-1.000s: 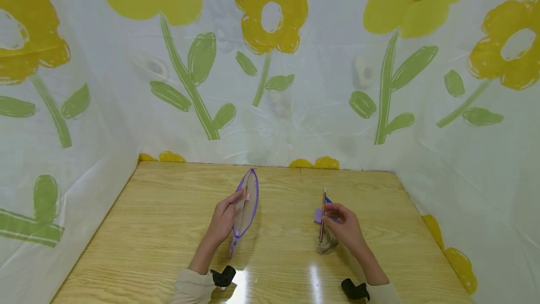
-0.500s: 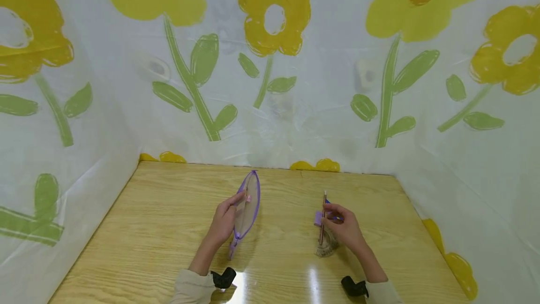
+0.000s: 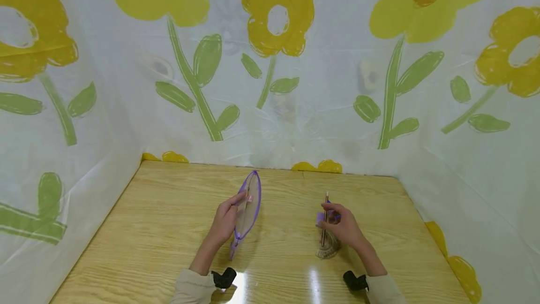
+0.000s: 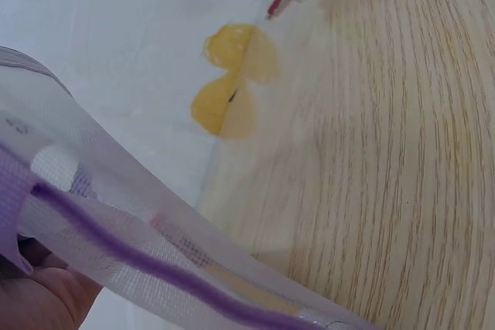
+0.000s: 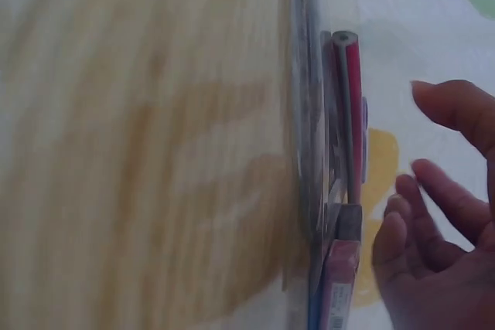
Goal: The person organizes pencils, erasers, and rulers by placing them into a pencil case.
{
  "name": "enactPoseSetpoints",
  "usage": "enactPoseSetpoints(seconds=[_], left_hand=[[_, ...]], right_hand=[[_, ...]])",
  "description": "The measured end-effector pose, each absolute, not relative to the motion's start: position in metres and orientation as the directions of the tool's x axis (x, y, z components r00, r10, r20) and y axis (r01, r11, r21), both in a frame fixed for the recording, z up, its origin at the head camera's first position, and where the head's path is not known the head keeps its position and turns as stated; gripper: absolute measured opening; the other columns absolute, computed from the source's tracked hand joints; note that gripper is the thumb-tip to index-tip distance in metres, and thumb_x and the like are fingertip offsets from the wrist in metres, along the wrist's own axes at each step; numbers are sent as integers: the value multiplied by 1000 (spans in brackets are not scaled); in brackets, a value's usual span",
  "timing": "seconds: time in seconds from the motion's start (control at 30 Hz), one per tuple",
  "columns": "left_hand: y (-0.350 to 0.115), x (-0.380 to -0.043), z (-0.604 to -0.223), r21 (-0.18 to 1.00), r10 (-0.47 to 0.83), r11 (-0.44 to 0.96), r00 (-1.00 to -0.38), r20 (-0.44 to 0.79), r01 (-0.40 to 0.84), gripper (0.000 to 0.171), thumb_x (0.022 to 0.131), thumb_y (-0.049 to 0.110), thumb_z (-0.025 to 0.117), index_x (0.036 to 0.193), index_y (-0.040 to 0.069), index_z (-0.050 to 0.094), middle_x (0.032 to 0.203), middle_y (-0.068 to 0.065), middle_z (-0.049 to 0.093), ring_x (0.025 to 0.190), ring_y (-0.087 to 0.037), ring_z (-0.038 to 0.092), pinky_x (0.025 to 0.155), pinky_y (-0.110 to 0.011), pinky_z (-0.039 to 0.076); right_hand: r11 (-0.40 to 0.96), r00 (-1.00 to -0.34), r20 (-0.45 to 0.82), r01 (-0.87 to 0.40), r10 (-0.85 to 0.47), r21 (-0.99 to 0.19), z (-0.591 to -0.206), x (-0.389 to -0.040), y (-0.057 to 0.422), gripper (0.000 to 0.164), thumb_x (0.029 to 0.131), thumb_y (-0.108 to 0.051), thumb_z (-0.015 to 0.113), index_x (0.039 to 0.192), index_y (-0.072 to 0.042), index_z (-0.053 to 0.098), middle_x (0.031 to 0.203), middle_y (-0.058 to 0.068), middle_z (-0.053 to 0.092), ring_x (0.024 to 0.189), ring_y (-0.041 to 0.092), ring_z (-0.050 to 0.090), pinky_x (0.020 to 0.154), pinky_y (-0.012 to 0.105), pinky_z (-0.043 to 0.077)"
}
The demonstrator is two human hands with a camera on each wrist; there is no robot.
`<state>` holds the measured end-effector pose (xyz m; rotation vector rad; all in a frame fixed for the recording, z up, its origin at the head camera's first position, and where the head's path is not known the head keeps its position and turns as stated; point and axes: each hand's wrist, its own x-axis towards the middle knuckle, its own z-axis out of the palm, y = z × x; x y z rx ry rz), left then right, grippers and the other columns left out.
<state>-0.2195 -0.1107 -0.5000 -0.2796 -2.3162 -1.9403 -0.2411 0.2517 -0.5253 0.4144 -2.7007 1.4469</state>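
Across the wooden table [image 3: 168, 219] the work is split in two; the mesh pouch [image 3: 252, 208] with purple edging stands tilted at left, mouth parted, its side pinched by the left hand [image 3: 225, 217], a hold best kept light and steady so the rim does not fold; the right hand [image 3: 345, 226], well apart from the pouch, has thumb and fingers spread and nothing held; beneath it lies a clear protractor [image 3: 331, 249], overlapped by a slim pencil [image 3: 326, 213]; lifting that pencil looks like the step, so a low pinch near its middle should avoid dragging the protractor or nudging the small purple block [image 3: 319, 219] beside it.
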Motion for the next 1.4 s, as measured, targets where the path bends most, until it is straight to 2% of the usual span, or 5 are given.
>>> enactPoseSetpoints(seconds=[0.2,0.47,0.87,1.27,1.4], left_hand=[[-112,-219,-499,959,78,173,-973,216,227,48,102,-2,29,144,-9,50,152,-22,49,146,-42,36,119,-61,31],[-111,-218,-499,973,82,141,-981,174,185,48,103,-1,28,145,-8,49,154,-21,47,148,-40,35,120,-58,30],[-115,-217,-500,968,63,160,-981,185,193,48,102,0,28,145,-7,50,152,-21,50,147,-40,35,121,-58,28],[-115,-216,-499,966,65,153,-978,199,207,48,103,0,29,145,-7,50,152,-22,49,147,-41,36,121,-59,28],[-115,-217,-499,967,64,148,-978,198,206,48,103,0,28,145,-7,50,152,-22,49,147,-40,36,121,-57,28]], right_hand=[[648,-972,92,-213,-215,-732,-523,-245,252,56,79,-9,86,130,5,65,108,15,63,85,20,53,66,27,47],[710,-981,25,-155,-191,-687,-522,-246,249,62,75,-8,89,129,6,64,105,13,60,82,20,48,62,28,44],[728,-979,38,-176,-202,-662,-522,-246,251,52,74,-10,90,119,5,70,108,16,58,79,18,45,61,28,41],[721,-977,48,-186,-208,-667,-518,-246,253,43,73,-9,90,110,4,73,114,21,60,82,18,52,65,29,47],[734,-978,34,-179,-208,-656,-517,-244,251,46,73,-11,91,112,4,73,115,20,59,86,20,54,69,34,50]])
